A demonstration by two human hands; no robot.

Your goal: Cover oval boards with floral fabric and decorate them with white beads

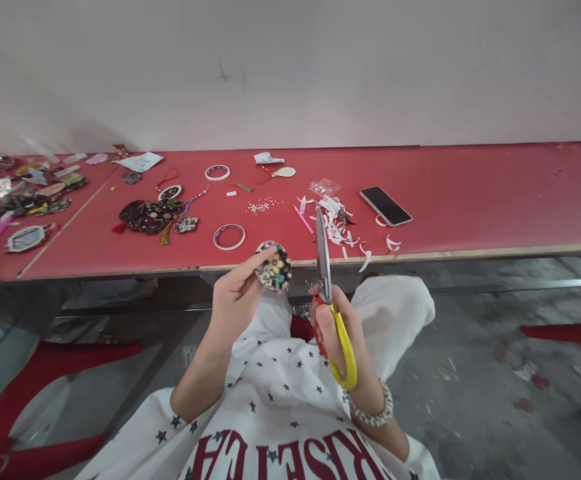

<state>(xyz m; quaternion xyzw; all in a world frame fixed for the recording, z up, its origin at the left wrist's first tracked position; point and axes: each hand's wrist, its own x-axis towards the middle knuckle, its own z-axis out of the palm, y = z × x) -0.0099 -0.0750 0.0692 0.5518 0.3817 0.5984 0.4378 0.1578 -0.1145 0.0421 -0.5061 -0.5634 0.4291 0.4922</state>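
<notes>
My left hand (238, 297) grips a round, dark floral fabric piece (274, 268) by its left edge, just in front of the table's edge. In my right hand (343, 327) is a pair of scissors (324, 267) with one yellow and one red handle. Their blades are closed and point up toward the table. The fabric piece and the scissors are apart. Beyond the blades lie curled white paper strips (335, 223), and a pink stick (303, 219) rests to their left.
A phone (386, 205) lies to the right on the red table (495, 200). Two tape rolls (229, 247), tiny white bits (264, 205) and dark floral pouches (148, 217) are toward the left. More craft pieces (25, 193) are heaped at far left. Red stools (70, 353) stand below.
</notes>
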